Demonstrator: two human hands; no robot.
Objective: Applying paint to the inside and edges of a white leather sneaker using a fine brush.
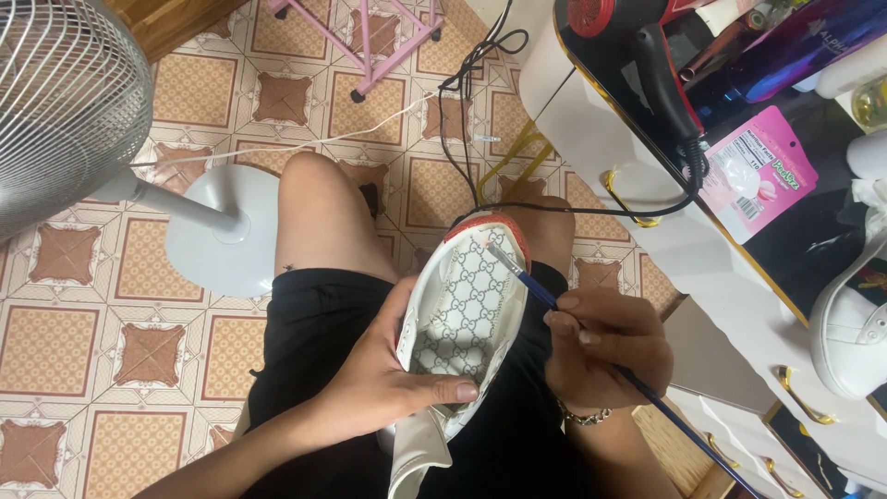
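— Fingers (571, 314) of the right hand (605, 346) pinched round a thin blue paintbrush (545, 294), near its front third; thumb and forefinger tips pressed onto the handle

— And the bristle end?

— Laid against the white sneaker (462, 319), up by the red heel edge (485, 225), touching or nearly so; too small to tell which. Long handle running back past the wrist toward the lower right

— Other side?

— Left hand (379, 374) wrapped round the sneaker from below, thumb clamped over the near rim, rest of the fingers hidden behind the shoe. Shoe tilted with its opening up, patterned grey-and-white insole (457, 310) in plain sight, resting on the lap over black shorts (314, 337)

— On the wrist?

— Beaded bracelet (584, 418) on the right one

— Further out?

— White desk (647, 212) with gold handles to the right: black and red hair dryer (637, 46) on top, black cord (471, 111) trailing down to the floor, pink snack pouch (758, 176) beside it, second white sneaker (845, 323) at the far right edge. Standing fan (65, 102) on a round white base at the left. Pink metal frame (370, 42) at the top, all on brown-and-cream patterned tiles (139, 268)
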